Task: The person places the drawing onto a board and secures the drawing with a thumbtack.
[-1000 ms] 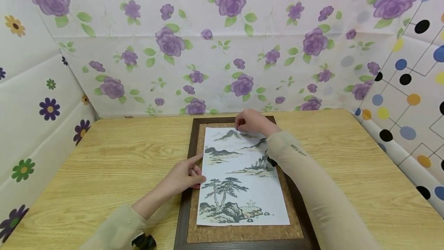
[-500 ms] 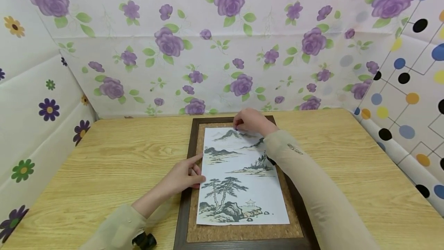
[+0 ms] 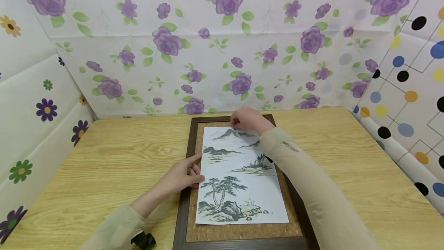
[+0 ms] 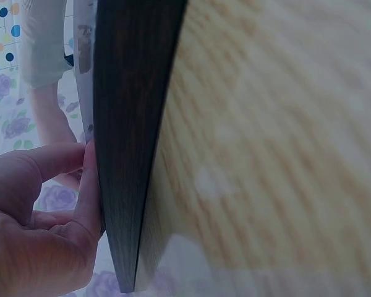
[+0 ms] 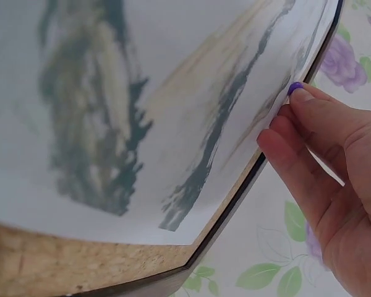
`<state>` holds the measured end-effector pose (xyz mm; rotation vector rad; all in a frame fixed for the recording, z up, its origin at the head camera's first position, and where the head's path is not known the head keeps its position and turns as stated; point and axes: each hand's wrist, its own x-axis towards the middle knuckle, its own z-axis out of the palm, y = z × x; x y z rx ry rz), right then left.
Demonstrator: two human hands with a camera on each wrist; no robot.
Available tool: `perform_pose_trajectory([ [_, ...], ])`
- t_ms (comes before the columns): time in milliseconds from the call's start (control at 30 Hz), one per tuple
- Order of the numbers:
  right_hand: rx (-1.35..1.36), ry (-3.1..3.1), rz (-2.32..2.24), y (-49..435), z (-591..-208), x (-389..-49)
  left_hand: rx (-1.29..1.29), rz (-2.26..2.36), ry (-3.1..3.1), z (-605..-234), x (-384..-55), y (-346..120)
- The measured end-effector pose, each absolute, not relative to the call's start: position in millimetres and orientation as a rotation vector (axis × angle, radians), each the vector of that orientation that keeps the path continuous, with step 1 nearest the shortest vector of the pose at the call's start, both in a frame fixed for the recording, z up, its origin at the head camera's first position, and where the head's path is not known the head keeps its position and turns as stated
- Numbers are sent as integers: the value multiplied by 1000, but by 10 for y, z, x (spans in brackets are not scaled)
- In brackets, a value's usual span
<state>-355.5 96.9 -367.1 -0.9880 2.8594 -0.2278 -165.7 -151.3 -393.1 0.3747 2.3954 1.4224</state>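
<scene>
A sheet of paper printed with an ink landscape lies on a cork board with a dark wooden frame. My right hand is at the sheet's top edge. In the right wrist view, its thumb and fingers pinch a small purple push pin against that edge; the pin's tip is hidden. My left hand rests at the sheet's left edge, index finger stretched out and thumb tip on the paper, the other fingers bent beneath. The left wrist view has this hand beside the frame's side.
The board lies on a wood-grain table, its far end close to a floral backdrop. Patterned sheets also stand at the left and the right. My right forearm crosses over the board's right side.
My right hand has shifted slightly left along the sheet's top edge. The left hand has stayed at the left edge, and the whole head view has moved a little.
</scene>
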Motion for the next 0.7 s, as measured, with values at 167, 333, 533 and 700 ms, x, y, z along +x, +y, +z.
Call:
perform_pose_trajectory([
  [167, -973, 2865, -217, 953, -3663, -3555, 378, 1418, 2398, -3934, -1659, -1518],
  [333, -975, 2872, -192, 940, -3672, -3569, 370, 1405, 2404, -3943, -1672, -1517],
  [533, -974, 2875, -184, 926, -3683, -3581, 375, 1404, 2409, -3946, -1670, -1512],
  [700, -966, 2886, -181, 921, -3685, -3579, 378, 1416, 2407, -3949, -1662, -1508],
])
